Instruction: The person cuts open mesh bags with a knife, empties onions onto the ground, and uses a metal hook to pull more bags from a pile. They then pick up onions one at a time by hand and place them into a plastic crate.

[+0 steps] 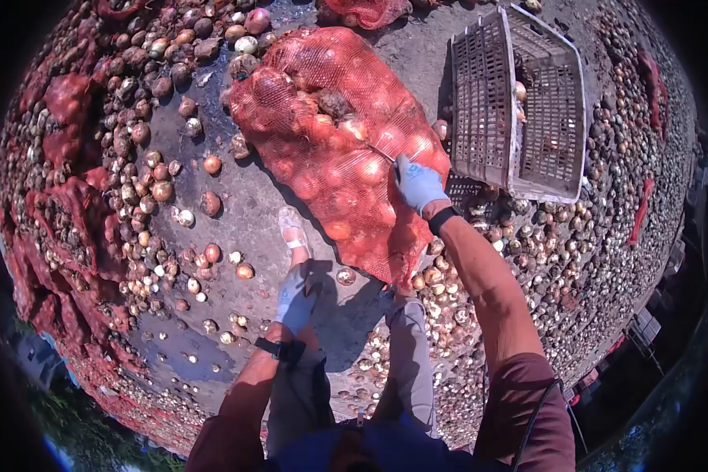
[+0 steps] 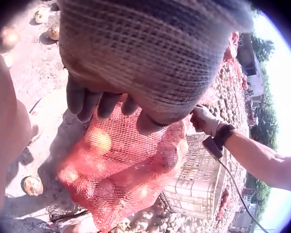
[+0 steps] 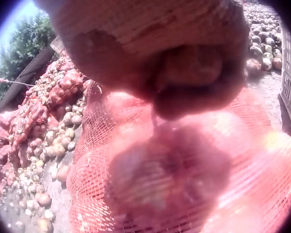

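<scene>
A red mesh bag (image 1: 346,165) full of onions lies on the ground in front of the person. At its right side the gloved right hand (image 1: 419,185) is curled round a thin dark tool (image 1: 381,153), whose tip reaches over the mesh. The right wrist view shows the curled right hand (image 3: 184,68) close above the bag (image 3: 92,160). Below the bag's lower left edge hangs the gloved left hand (image 1: 297,299), holding nothing; in the left wrist view the fingers of this hand (image 2: 111,104) are loosely bent, with the bag (image 2: 121,170) beyond them.
A grey plastic crate (image 1: 488,102) lies tipped to the right of the bag. Loose onions (image 1: 161,191) are scattered on the left, and a dense spread of onions covers the right. More red mesh bags (image 1: 67,228) stand at the far left. The person's feet are just below the bag.
</scene>
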{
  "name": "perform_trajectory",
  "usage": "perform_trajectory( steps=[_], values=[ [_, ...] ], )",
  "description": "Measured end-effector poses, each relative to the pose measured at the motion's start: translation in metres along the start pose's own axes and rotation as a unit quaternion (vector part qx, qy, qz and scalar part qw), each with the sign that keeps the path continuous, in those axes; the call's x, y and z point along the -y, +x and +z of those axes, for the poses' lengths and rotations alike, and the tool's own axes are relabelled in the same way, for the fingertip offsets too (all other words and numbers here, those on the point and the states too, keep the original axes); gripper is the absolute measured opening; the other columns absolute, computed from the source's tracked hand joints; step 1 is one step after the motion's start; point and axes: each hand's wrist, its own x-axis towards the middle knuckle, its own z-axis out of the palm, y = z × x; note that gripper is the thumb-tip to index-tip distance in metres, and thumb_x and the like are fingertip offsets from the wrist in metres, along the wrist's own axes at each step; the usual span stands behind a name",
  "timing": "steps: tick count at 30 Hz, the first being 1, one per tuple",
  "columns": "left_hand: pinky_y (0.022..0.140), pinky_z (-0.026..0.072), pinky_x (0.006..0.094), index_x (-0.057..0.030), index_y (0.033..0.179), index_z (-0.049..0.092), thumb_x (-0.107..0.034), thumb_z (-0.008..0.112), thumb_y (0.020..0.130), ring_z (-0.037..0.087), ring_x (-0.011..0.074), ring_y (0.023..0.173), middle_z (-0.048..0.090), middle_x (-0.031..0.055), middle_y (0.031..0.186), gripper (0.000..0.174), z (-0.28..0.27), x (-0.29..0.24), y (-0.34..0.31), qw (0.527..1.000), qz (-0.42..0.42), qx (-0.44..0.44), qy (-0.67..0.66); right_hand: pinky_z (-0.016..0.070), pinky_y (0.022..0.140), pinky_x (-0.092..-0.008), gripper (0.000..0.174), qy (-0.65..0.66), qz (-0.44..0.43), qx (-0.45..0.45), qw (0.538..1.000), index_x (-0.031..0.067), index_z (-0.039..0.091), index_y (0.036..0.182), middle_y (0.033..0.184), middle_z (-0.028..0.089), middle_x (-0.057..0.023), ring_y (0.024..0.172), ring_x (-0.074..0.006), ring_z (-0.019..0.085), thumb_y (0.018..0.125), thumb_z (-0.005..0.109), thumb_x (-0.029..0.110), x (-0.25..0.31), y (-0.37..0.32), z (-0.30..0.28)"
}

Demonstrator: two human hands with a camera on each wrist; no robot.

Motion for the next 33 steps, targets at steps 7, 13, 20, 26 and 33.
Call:
perform_trajectory(
  steps=[7, 13, 20, 26, 33],
  values=[
    [0.102, 0.0327, 0.0490, -0.0106, 0.127, 0.052, -0.032, 0.063, 0.081, 0.040, 0.0350, 0.125, 0.047, 0.0162, 0.133, 0.051, -0.046, -0.114, 0.168, 0.872, 0.270, -0.177, 0.367, 0.0493, 0.067, -0.0516, 0.035, 0.009, 0.136, 0.005, 0.991, 0.0040, 0.049, 0.109, 0.086, 0.064, -0.0234, 0.077, -0.0421, 0.063, 0.094, 0.046, 0.036, -0.111, -0.167, 0.082],
    [0.099, 0.0342, 0.0468, -0.0116, 0.124, 0.054, -0.045, 0.061, 0.081, 0.051, 0.0323, 0.112, 0.058, 0.0152, 0.116, 0.055, -0.020, -0.118, 0.232, 0.853, 0.203, 0.057, 0.478, 0.0485, 0.068, -0.0511, 0.032, 0.102, 0.138, -0.036, 0.984, 0.0065, 0.049, 0.107, 0.086, 0.064, -0.0213, 0.078, -0.0401, 0.063, 0.094, 0.047, 0.035, -0.101, -0.160, 0.087],
    [0.087, 0.0403, 0.0452, -0.0160, 0.105, 0.065, -0.046, 0.060, 0.082, 0.061, 0.0301, 0.092, 0.065, 0.0112, 0.095, 0.038, -0.022, -0.105, 0.191, 0.836, 0.177, 0.105, 0.509, 0.0501, 0.065, -0.0483, 0.027, 0.132, -0.052, -0.189, 0.972, 0.0081, 0.051, 0.105, 0.087, 0.063, -0.0155, 0.076, -0.0358, 0.064, 0.089, 0.054, 0.029, -0.047, -0.075, 0.037],
    [0.075, 0.0460, 0.0431, -0.0155, 0.083, 0.073, -0.042, 0.060, 0.082, 0.067, 0.0268, 0.077, 0.068, 0.0119, 0.077, 0.029, -0.006, -0.074, 0.177, 0.803, 0.118, 0.208, 0.545, 0.0502, 0.064, -0.0479, 0.030, 0.056, -0.037, 0.005, 0.998, 0.0072, 0.049, 0.111, 0.085, 0.065, -0.0185, 0.077, -0.0361, 0.065, 0.090, 0.051, 0.029, -0.122, -0.106, 0.102],
    [0.083, 0.0434, 0.0407, -0.0210, 0.088, 0.074, -0.034, 0.061, 0.080, 0.064, 0.0274, 0.091, 0.070, 0.0080, 0.092, 0.020, -0.048, 0.043, 0.130, 0.732, 0.109, 0.256, 0.622, 0.0515, 0.061, -0.0451, 0.042, -0.016, 0.153, 0.064, 0.986, 0.0039, 0.047, 0.124, 0.086, 0.065, -0.0191, 0.071, -0.0348, 0.066, 0.087, 0.053, 0.024, -0.236, -0.293, 0.191]
  ],
)
